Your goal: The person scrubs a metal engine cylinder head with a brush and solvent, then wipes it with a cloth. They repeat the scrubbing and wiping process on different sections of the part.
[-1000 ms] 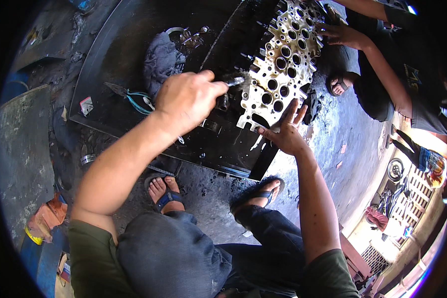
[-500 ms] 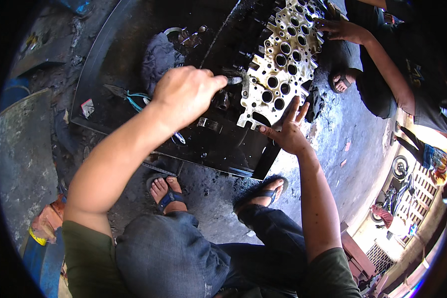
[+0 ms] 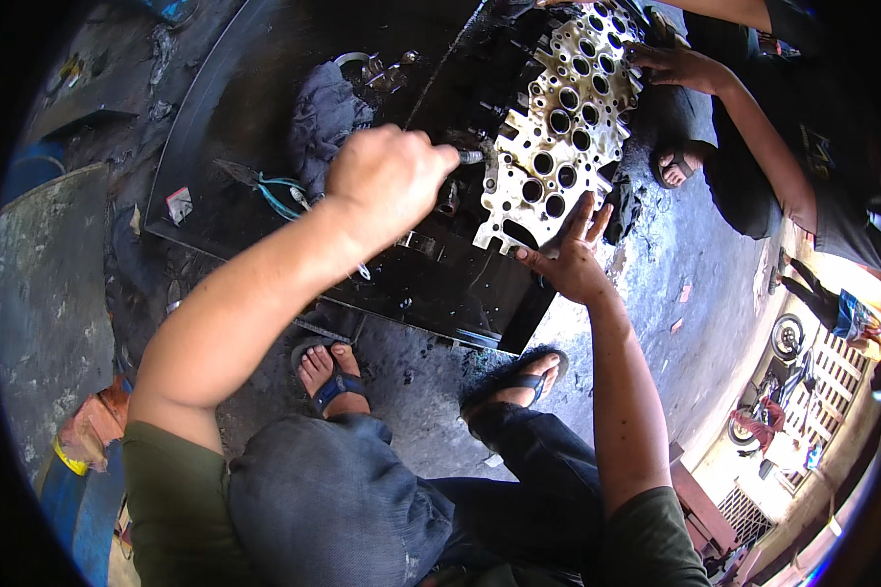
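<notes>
A shiny metal cylinder head (image 3: pixel 558 127) full of round holes lies on a black metal tray (image 3: pixel 440 293) on the ground. My left hand (image 3: pixel 387 181) is closed in a fist around a small metal tool (image 3: pixel 470 156) whose tip pokes out at the head's left edge. My right hand (image 3: pixel 568 249) rests flat, fingers spread, against the head's near corner. Another person's hand (image 3: pixel 675 67) touches the far end of the head.
A grey rag (image 3: pixel 323 112) and pliers with blue-green handles (image 3: pixel 269 186) lie on the tray's left part. My sandalled feet (image 3: pixel 328 372) stand on the oily concrete below the tray. Another person crouches at the upper right. A motorbike (image 3: pixel 778 377) stands at the far right.
My left hand has shifted slightly down and right along the head's left edge with the tool. My right hand stays pressed on the near corner.
</notes>
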`<state>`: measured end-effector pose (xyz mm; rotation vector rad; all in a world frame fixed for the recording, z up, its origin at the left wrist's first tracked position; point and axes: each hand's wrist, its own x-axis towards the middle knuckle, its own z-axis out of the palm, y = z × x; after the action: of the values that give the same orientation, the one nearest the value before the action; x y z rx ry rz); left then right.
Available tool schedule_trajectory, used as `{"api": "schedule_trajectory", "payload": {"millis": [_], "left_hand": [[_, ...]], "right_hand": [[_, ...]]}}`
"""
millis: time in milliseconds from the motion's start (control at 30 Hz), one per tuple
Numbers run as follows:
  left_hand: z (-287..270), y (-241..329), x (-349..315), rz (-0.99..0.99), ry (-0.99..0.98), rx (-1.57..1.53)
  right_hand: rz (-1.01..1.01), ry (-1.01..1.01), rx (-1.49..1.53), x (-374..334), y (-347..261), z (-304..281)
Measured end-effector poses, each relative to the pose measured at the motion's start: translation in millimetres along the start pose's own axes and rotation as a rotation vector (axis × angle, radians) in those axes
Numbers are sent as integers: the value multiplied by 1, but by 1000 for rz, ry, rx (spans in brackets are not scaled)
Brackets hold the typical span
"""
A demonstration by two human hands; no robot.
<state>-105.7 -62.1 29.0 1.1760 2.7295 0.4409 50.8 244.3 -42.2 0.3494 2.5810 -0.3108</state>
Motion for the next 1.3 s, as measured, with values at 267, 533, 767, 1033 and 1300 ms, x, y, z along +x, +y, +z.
{"api": "schedule_trajectory", "payload": {"millis": [267,533,767,1033,1300], "left_hand": [[-1,-3,1,26,189,-46],[-3,4,-39,-35,58,-311],[81,35,-85,-85,-595,-603],[87,11,-88,-284,-354,-549],[2,-17,-49,-181,132,-442]], "right_hand": [[-43,58,89,-1,0,1],[-19,36,72,4,4,5],[-42,58,79,0,2,3],[-74,-6,-15,3,6,2],[-44,-19,45,5,4,1]]}}
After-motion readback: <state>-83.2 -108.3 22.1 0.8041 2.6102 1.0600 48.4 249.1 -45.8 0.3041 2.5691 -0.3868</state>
